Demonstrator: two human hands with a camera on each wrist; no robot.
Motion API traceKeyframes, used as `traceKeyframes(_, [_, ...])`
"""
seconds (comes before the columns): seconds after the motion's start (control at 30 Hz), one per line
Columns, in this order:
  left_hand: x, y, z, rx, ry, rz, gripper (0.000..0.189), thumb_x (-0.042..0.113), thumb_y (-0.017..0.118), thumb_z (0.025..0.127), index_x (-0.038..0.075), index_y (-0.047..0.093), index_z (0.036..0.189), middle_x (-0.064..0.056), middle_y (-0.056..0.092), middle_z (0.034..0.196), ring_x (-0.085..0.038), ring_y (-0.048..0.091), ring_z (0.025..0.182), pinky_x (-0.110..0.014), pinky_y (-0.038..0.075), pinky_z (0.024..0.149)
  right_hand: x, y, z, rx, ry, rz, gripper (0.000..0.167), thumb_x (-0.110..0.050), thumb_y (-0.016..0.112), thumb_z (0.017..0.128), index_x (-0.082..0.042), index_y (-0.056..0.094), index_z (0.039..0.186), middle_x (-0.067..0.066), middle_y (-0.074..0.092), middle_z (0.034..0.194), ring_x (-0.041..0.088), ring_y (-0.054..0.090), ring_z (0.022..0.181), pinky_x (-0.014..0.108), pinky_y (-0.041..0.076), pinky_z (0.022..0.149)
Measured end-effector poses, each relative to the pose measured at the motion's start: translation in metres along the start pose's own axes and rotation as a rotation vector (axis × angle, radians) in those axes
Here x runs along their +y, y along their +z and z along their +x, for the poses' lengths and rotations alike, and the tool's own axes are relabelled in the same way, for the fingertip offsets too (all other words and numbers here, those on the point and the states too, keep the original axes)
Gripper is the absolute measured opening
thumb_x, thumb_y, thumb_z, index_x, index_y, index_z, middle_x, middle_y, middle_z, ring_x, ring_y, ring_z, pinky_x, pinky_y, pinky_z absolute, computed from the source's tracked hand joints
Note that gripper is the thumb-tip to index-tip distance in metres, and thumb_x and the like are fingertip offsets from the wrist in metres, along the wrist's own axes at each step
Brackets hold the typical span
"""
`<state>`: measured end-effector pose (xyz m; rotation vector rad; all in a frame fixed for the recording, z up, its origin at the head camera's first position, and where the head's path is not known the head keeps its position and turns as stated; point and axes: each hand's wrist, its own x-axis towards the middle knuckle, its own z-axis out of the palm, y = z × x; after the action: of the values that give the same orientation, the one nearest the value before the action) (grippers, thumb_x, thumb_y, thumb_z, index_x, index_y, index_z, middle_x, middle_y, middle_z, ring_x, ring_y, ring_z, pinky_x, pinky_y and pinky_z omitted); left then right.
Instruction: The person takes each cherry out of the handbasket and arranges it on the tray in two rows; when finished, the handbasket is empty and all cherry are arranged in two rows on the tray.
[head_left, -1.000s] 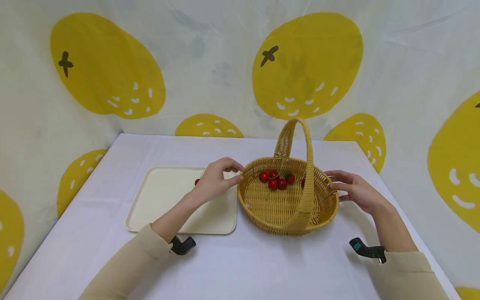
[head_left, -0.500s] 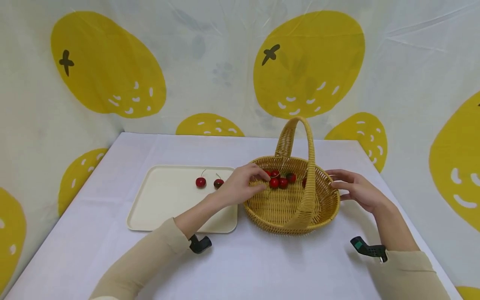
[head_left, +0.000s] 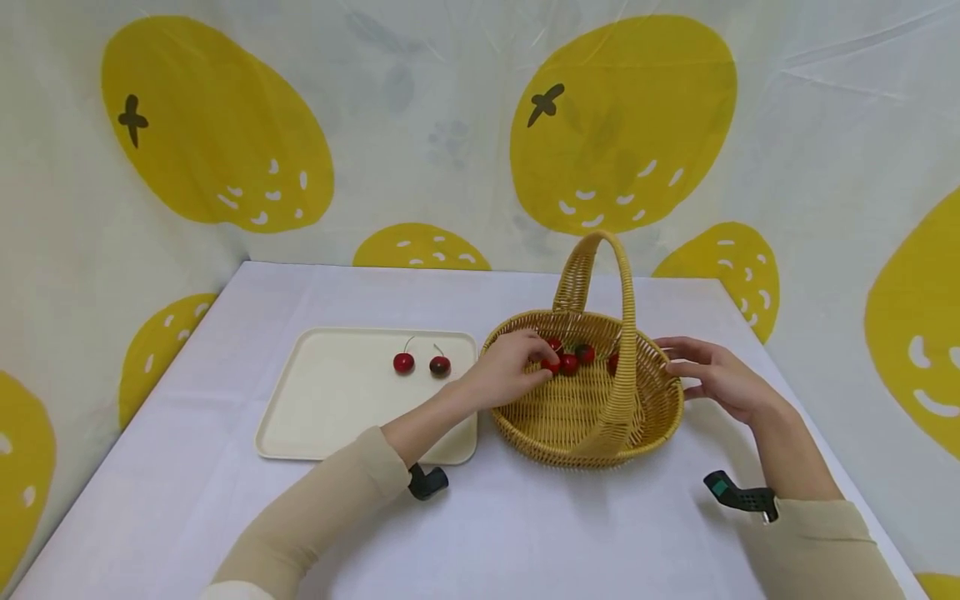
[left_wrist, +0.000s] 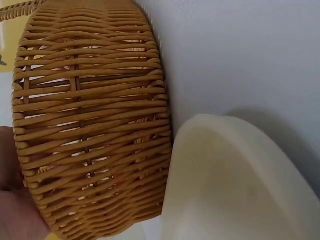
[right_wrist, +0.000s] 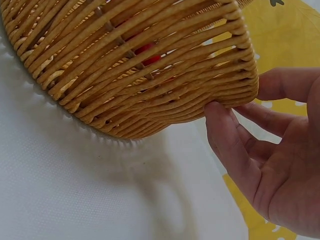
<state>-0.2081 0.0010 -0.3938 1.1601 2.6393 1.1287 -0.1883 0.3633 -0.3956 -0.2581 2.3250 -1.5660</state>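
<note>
A yellow wicker basket (head_left: 517, 429) with a tall arched handle holds several red cherries (head_left: 585, 354). My left hand (head_left: 506, 371) reaches over its left rim, thumb and fingertips at either side of a cherry (head_left: 551, 365); I cannot tell whether they grip it. In the left wrist view, the basket wall (left_wrist: 100, 120) hides most of that hand, and part of it (left_wrist: 17, 200) shows at the left edge. My right hand (head_left: 727, 383) holds the basket's right rim between thumb and fingers, as the right wrist view shows the hand (right_wrist: 280, 155) at the rim's end.
A cream tray (head_left: 322, 400) lies left of the basket, close beside it. Two stemmed cherries, a red one (head_left: 403, 362) and a darker one (head_left: 440, 365), lie on it. A white cloth (head_left: 570, 542) covers the table, and a lemon-print curtain (head_left: 435, 108) hangs behind.
My left hand has moved right from the basket's left rim into the basket, down to the cherries, uncovering the two on the tray. The right hand stays at the right rim.
</note>
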Motion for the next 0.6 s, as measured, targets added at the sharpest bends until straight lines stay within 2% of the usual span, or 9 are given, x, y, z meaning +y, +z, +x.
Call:
traceKeyframes(0.2, [0.001, 0.007, 0.012, -0.039, -0.021, 0.108, 0.017, 0.011, 0.073, 0.097, 0.003, 0.075, 0.112, -0.008, 0.069, 0.111, -0.021, 0.062, 0.106, -0.031, 0.048, 0.093, 0.002, 0.001, 0.001, 0.001, 0.006, 0.012, 0.050, -0.015, 0.056, 0.106, 0.008, 0.041, 0.147, 0.002, 0.058, 0.132, 0.012, 0.064, 0.106, 0.040, 0.059, 0.080])
traceKeyframes(0.43, [-0.003, 0.011, 0.021, -0.095, -0.048, 0.134, 0.022, 0.009, 0.069, 0.099, 0.003, 0.072, 0.120, -0.009, 0.065, 0.119, -0.023, 0.060, 0.114, -0.032, 0.047, 0.099, 0.002, 0.001, 0.000, -0.002, 0.002, 0.027, 0.048, -0.014, 0.056, 0.106, 0.007, 0.042, 0.147, -0.001, 0.059, 0.131, 0.012, 0.063, 0.108, 0.039, 0.059, 0.080])
traceKeyframes(0.6, [-0.005, 0.012, 0.028, -0.112, -0.070, 0.153, 0.024, 0.004, 0.065, 0.100, 0.004, 0.072, 0.123, -0.009, 0.066, 0.123, -0.023, 0.059, 0.120, -0.030, 0.044, 0.104, 0.002, 0.000, 0.001, -0.003, 0.005, 0.017, 0.050, -0.015, 0.055, 0.106, 0.008, 0.040, 0.148, -0.001, 0.058, 0.131, 0.012, 0.063, 0.107, 0.039, 0.059, 0.080])
